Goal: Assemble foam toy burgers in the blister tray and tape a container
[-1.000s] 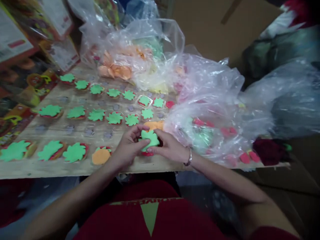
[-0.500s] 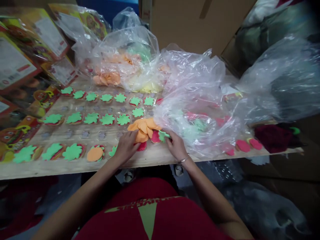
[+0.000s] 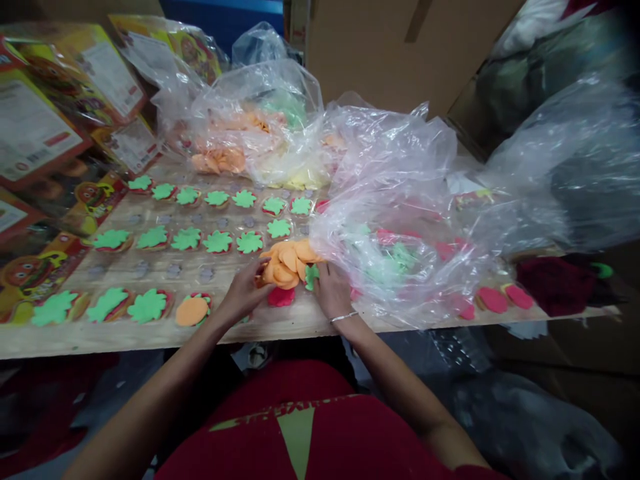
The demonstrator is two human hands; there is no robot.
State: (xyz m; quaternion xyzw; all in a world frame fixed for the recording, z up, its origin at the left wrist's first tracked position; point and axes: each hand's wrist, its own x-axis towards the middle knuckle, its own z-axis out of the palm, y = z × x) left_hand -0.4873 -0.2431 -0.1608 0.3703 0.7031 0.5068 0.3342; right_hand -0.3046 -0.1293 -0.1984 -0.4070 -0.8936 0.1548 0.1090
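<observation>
A pile of orange foam pieces [image 3: 287, 259] lies near the table's front edge, between my hands. My left hand [image 3: 246, 290] grips the pile's left side, thumb in front and fingers curled behind; its fingertips are partly hidden. A green leaf-shaped foam piece [image 3: 311, 277] is pinched in my right hand [image 3: 333, 293], close against the pile's right side. Just below the pile sits a pink foam piece [image 3: 281, 297]. To the left, an orange round [image 3: 191, 311] covers most of a green leaf in the front row.
Rows of green leaf pieces [image 3: 187, 238] on pink and tan layers fill clear plastic trays at left. Clear bags [image 3: 390, 153] of foam pieces spread across the back and right. Printed packages [image 3: 40, 127] stand at far left. Pink pieces [image 3: 493, 300] lie at right.
My right hand has moved left with the green leaf piece, bringing it against the orange pile. My left hand has shifted slightly left around the pile's side. The view has shifted a little.
</observation>
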